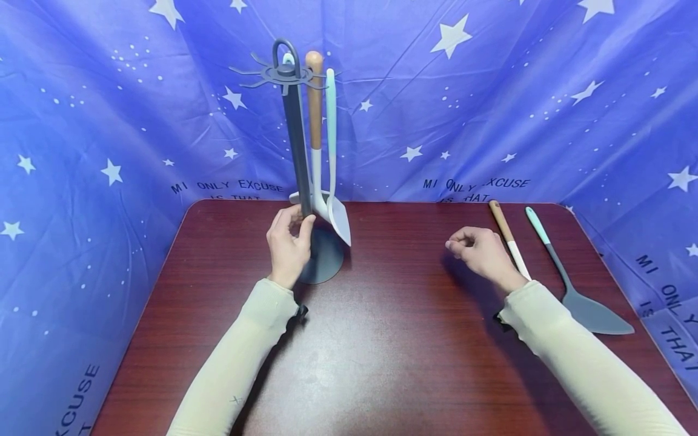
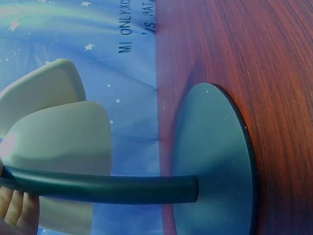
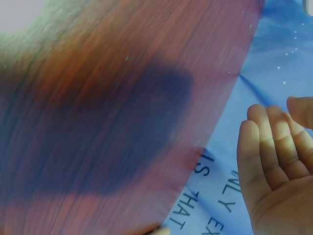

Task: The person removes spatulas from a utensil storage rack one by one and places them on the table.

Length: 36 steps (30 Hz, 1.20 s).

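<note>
Left hand [image 1: 291, 248] grips the stand [image 1: 296, 145], utensils [image 1: 315, 115] hung; right hand [image 1: 484, 253], loosely curled, is empty; spatula [image 1: 591, 313] and brown-handled tool [image 1: 506, 229] remain unhung.

Left fingers [image 1: 282, 223] curled, gripping; right fingers [image 3: 249, 149] relaxed.

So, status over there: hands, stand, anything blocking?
Left fingers gripping stand. Right fingers empty. Utensils hanging on stand. Grey spatula lying at right, seemingly not in the way.
</note>
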Motion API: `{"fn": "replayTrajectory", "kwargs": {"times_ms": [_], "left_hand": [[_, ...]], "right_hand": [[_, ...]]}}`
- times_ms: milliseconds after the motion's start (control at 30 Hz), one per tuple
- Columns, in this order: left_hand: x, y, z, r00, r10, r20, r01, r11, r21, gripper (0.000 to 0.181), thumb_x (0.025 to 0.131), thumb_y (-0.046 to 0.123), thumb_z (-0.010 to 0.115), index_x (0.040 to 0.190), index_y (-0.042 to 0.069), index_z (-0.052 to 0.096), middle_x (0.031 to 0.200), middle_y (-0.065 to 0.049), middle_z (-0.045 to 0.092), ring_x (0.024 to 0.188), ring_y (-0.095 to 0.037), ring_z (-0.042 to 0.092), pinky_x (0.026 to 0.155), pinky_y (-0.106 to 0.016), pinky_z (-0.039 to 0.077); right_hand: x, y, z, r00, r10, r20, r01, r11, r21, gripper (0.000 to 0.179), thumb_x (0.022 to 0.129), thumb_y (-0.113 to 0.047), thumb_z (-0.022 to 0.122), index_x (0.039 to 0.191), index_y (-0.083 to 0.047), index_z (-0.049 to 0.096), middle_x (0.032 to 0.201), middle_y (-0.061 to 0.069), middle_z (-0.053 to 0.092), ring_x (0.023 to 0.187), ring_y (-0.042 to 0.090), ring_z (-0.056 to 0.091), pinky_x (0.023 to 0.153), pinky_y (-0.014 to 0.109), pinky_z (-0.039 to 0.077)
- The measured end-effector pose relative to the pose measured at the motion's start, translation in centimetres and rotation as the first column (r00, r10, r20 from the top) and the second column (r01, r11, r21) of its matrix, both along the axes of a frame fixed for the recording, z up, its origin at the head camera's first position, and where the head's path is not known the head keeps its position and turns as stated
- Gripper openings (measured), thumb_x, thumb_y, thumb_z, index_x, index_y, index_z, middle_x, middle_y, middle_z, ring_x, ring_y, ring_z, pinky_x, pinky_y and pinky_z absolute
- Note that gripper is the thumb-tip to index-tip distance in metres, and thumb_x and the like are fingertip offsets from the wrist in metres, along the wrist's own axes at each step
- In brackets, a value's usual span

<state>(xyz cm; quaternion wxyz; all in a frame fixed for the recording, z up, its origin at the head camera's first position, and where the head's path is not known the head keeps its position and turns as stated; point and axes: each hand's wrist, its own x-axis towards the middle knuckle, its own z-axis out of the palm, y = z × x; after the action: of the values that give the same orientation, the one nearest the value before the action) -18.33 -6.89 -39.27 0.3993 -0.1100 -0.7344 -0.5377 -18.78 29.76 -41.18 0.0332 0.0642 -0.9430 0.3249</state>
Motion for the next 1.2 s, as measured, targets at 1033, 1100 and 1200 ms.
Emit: {"fn": "replayTrajectory", "kwargs": {"times_ms": [1033,1100,1200], "left_hand": [[-2.1,-0.6,-3.2,1.0,0.018,-0.001,-0.018,1.0,-0.017,0.017,0.08,-0.005,0.071,0.096,-0.007,0.066,0.082,-0.019,0.064,0.075,-0.029,0.061,0.068,-0.033,0.053],[-2.1,-0.6,-3.1,1.0,0.024,-0.003,-0.024,1.0,-0.019,0.017,0.08,-0.006,0.071,0.095,-0.007,0.065,0.082,-0.019,0.064,0.074,-0.03,0.061,0.067,-0.036,0.053],[-2.1,-0.7,-3.1,1.0,0.017,0.006,-0.017,1.0,-0.018,0.017,0.081,-0.002,0.072,0.097,-0.005,0.066,0.083,-0.017,0.064,0.075,-0.028,0.062,0.068,-0.036,0.054]], "right_hand": [[-1.1,-5.1,0.4,0.993,0.111,-0.04,-0.115,0.986,-0.118,0.004,0.088,-0.015,0.068,0.089,-0.012,0.07,0.071,0.002,0.066,0.061,0.015,0.061,0.051,0.025,0.05],[-1.1,-5.3,0.4,0.993,0.113,-0.034,-0.117,0.984,-0.132,0.004,0.088,-0.015,0.068,0.089,-0.011,0.07,0.072,0.003,0.067,0.062,0.016,0.061,0.051,0.025,0.051],[-1.1,-5.8,0.5,0.993,0.112,-0.023,-0.115,0.982,-0.151,0.004,0.088,-0.014,0.068,0.089,-0.011,0.07,0.073,0.005,0.068,0.063,0.016,0.062,0.052,0.025,0.052]]}}
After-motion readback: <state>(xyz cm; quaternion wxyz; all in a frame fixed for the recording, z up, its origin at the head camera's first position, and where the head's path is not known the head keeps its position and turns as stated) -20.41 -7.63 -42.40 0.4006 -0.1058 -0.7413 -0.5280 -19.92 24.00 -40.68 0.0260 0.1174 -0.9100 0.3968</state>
